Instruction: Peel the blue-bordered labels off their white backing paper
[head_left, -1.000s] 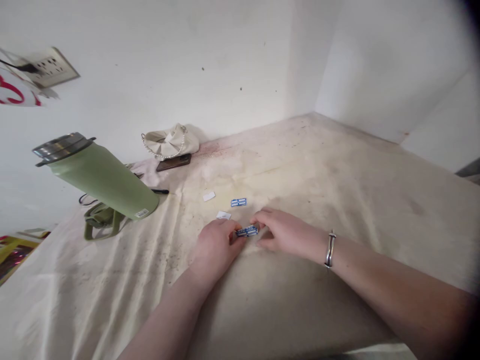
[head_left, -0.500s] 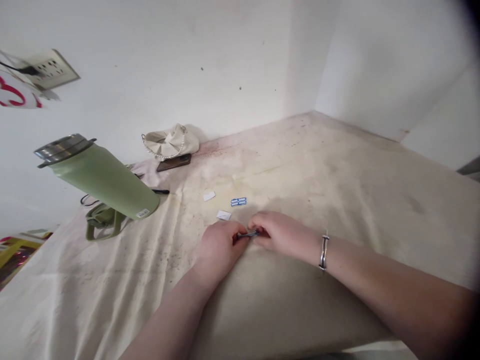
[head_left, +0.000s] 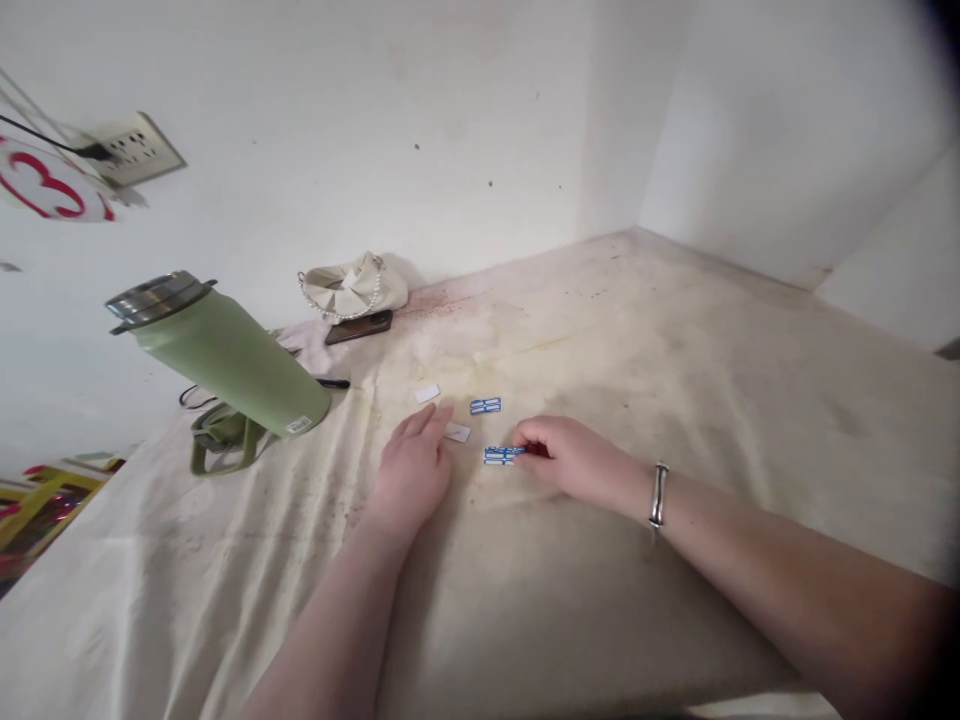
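My right hand [head_left: 566, 455] pinches the right end of a small blue-and-white piece [head_left: 500, 456], which looks like a card or sheet of labels, at the tabletop. Just beyond it lies a similar blue-and-white piece [head_left: 485, 405], untouched. My left hand [head_left: 414, 465] rests palm down with its fingers stretched out, their tips beside a small white slip [head_left: 457, 432] that carries a faint mark. Whether the fingertips touch that slip I cannot tell. A second white slip [head_left: 427, 393] lies a little farther back.
A green tumbler [head_left: 232, 355] with a steel rim stands at left, its green lid [head_left: 223, 440] beside it. Farther back are a black pen [head_left: 334, 383], a phone [head_left: 359, 327] and a cream bag [head_left: 356, 285] against the wall. A creased beige cloth [head_left: 675, 360] covers the table.
My left hand has let go of the blue-and-white piece and moved left toward the white slip. The piece, edge-on before, now shows its face in my right hand. The view has shifted slightly.
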